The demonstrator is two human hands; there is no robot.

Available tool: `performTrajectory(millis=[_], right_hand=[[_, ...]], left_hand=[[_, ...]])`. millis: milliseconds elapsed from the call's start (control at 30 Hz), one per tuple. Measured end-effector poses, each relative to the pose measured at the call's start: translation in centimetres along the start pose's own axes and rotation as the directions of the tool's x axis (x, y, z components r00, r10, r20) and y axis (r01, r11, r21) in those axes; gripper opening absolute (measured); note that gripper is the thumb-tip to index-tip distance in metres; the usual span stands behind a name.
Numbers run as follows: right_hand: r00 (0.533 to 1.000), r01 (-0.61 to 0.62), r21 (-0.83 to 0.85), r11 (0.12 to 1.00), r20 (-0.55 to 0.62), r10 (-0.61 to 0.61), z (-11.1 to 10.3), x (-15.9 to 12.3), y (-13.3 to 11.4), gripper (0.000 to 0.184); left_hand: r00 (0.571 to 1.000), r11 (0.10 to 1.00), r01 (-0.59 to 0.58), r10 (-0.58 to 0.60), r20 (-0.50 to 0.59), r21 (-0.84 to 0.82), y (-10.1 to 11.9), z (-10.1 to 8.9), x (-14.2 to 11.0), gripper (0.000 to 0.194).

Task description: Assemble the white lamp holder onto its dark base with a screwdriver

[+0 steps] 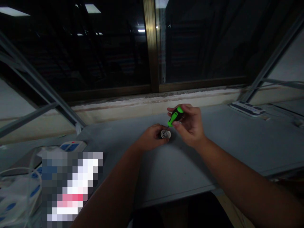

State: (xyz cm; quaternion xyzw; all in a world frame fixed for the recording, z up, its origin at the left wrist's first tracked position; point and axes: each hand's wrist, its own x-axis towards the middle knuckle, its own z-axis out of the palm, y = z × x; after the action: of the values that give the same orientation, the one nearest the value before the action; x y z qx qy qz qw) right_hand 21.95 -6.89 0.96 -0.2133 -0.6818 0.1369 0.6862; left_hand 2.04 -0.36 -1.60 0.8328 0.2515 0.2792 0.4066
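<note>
My right hand is closed round the green and black handle of a screwdriver, tilted with its thin shaft pointing down and left. The shaft's tip reaches into a small round white piece, open at the top, with some detail inside too small to make out. Thumb and fingers of my left hand grip this white piece from its left side, just above or on the grey table. Whether the tip touches anything inside is hidden.
A white power strip lies at the back right. On the left are another power strip, several white sockets and a looped white cable, beside a blurred-out patch. Metal frame posts flank a dark window behind the table.
</note>
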Motion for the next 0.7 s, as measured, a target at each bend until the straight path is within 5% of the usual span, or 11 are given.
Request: performTrajectory(millis=[167, 333, 533, 700], right_hand=[[0.999, 0.027, 0.045, 0.999, 0.029, -0.028, 0.0, 1.0, -1.3, 0.025], [0.974, 0.131, -0.228, 0.965, -0.152, -0.169, -0.4, 1.4, -0.6, 0.037], [0.999, 0.039, -0.023, 0.999, -0.021, -0.039, -0.2, 1.6, -1.3, 0.021], [0.975, 0.129, -0.193, 0.973, -0.152, -0.160, -0.2, 1.8, -0.9, 0.027]], left_hand=[[1.000, 0.999, -0.011, 0.011, -0.006, 0.053, 0.0, -0.1, 0.0, 0.038], [1.000, 0.997, 0.017, -0.017, -0.002, -0.071, 0.1, 0.1, 0.0, 0.043], [0.998, 0.994, 0.038, -0.042, -0.035, -0.099, 0.0, 0.3, -0.1, 0.044], [0.998, 0.990, 0.055, -0.058, -0.020, -0.128, 0.1, 0.3, -0.1, 0.044]])
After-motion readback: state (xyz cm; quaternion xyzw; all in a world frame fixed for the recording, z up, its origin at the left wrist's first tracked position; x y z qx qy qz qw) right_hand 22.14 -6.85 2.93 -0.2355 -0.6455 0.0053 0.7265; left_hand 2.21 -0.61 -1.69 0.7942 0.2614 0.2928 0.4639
